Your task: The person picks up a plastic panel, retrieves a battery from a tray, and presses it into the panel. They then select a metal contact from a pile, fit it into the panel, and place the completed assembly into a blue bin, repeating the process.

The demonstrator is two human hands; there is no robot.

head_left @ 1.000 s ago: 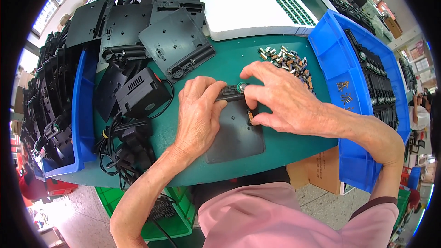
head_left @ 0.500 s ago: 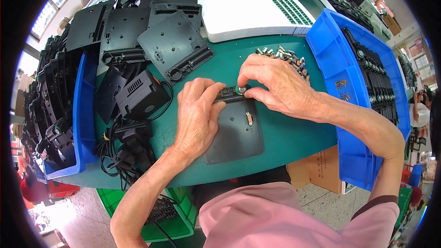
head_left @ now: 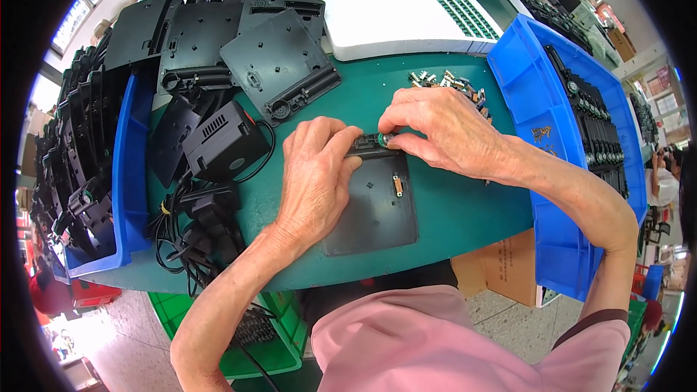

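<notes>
A flat black plastic panel (head_left: 367, 214) lies on the green mat in front of me, its ribbed housing along the far edge. My left hand (head_left: 314, 174) is closed on the left end of that housing, thumb and fingers gripping it. The thumb and forefinger of my right hand (head_left: 446, 131) pinch a small round part with a green rim (head_left: 384, 140) at the housing's right end. The fingertips partly hide this part, so I cannot tell how deep it sits. A small copper-coloured metal piece (head_left: 398, 185) rests on the panel's right side.
Small metal pieces (head_left: 451, 81) are heaped beyond my right hand. Blue bins (head_left: 519, 65) with black parts flank the mat. Similar black panels (head_left: 279, 58) are stacked at the far left, near a black box (head_left: 226, 141) with cables. A white foam tray (head_left: 377, 11) lies at the back.
The round part has turned in my right fingers and its face shows less. My left hand still grips the housing. The whole view has shifted slightly.
</notes>
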